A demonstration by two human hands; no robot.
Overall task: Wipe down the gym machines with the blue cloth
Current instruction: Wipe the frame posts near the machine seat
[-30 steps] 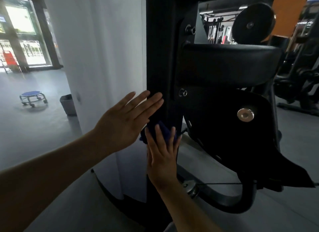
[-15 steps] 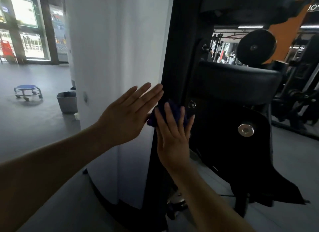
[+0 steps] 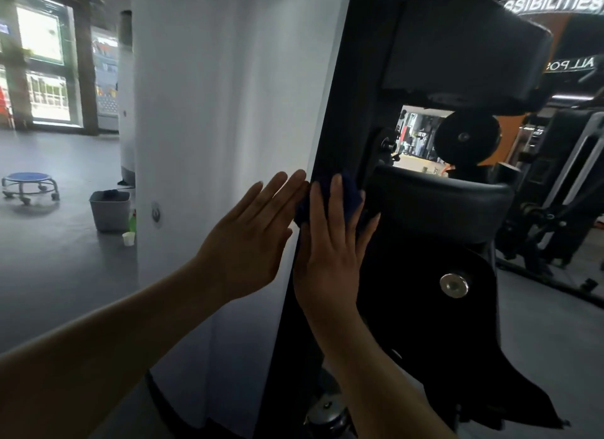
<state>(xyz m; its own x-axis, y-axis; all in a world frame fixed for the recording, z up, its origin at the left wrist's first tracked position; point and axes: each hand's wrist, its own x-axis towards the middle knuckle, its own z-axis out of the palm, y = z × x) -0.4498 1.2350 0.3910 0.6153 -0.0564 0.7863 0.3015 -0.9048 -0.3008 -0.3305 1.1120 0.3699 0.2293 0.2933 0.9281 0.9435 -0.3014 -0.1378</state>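
dev1: Right hand is flat with straight fingers, nothing clenched. We're pressing the blue cloth onto the black upright with palm and fingers, not gripping it. Cloth sits bunched under the fingertips, just beside the edge of the lower pad.

dev2: Left?

dev1: Left hand is spread flat too and holds nothing. It's on or just off the white shroud; we can't tell contact. Looks like bracing.

dev2: Step?

dev1: We read it as mid-wipe on the upright. We can't see which surfaces are done. Our guess is plenty left: pads, side plate, other machines.

dev2: Next move?

dev1: Slide the cloth along the column under steady palm pressure. A flat hand can lose the cloth, so we may want fingers curled over it. Pads after that.

dev2: Obstructions?

dev1: Knob sticks out of the upright just above the cloth, and the pad edge crowds our right side. Tight slot, so knuckles could catch. Upper pad overhangs higher up. Below us are the black side plate, its silver bolt cap, and a pulley near the floor.

dev2: Supplies?

dev1: Well apart on the floor to our left: grey bin, with a green spray bottle and white cup beside it. Blue stool is further out.
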